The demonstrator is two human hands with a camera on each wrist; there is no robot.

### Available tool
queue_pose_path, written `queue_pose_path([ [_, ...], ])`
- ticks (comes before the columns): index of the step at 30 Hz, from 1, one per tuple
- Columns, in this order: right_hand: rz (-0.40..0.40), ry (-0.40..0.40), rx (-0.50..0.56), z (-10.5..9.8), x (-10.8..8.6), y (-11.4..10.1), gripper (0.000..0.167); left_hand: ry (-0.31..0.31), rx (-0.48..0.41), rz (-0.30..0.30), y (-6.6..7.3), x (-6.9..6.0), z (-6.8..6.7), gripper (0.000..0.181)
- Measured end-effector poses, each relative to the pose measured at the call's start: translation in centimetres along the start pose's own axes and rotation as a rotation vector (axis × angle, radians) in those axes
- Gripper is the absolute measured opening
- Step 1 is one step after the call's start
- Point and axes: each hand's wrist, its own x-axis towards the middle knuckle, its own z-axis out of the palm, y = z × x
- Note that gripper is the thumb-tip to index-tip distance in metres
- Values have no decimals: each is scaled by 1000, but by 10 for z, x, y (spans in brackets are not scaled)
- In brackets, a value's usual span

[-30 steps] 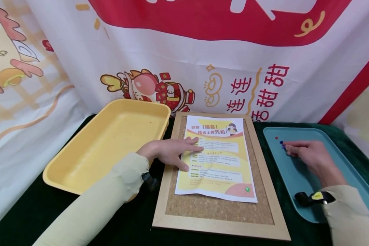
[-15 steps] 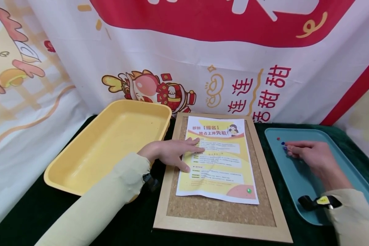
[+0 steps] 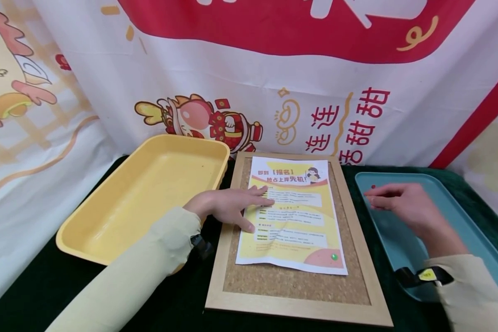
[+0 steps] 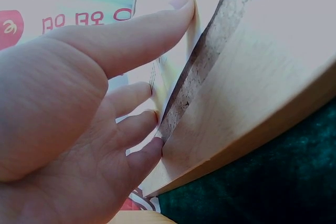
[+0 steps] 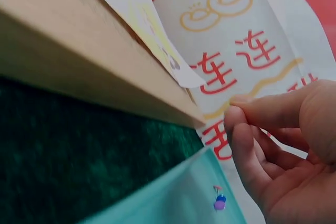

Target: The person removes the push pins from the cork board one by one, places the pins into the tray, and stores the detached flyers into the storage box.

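Note:
In the head view my left hand [image 3: 232, 205] lies with spread fingers on a printed yellow sheet [image 3: 290, 240], which rests on a wood-framed cork board [image 3: 296, 283]. A green push pin [image 3: 334, 257] sits in the sheet's lower right corner. Over the far left part of the blue tray [image 3: 460, 216], my right hand [image 3: 415, 210] pinches thumb and forefinger together, as round a push pin; the fingertips hide it. Several push pins lie in the tray: in the right wrist view a red one [image 5: 218, 188], a blue one [image 5: 222, 198] and a purple one [image 5: 219, 206] show.
A yellow tray [image 3: 149, 193] stands left of the board, partly under the left forearm. Dark green cloth [image 3: 240, 319] covers the table. Behind, a printed white and red curtain [image 3: 232, 69] hangs down close to the trays and board.
My right hand has risen from the pins and shifted left towards the tray's near-board edge, fingertips still pinched. My left hand stays on the sheet.

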Motion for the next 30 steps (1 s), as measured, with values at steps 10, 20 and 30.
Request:
queue_pose_path([
  [10, -95, -86, -35, 10, -5, -11, 38, -2, 7, -5, 1, 1, 0, 78],
  [20, -117, -146, -29, 17, -7, -19, 38, 4, 6, -13, 2, -1, -2, 79],
  [30, -141, -232, 5, 19, -9, -23, 35, -4, 9, 8, 0, -1, -1, 78],
])
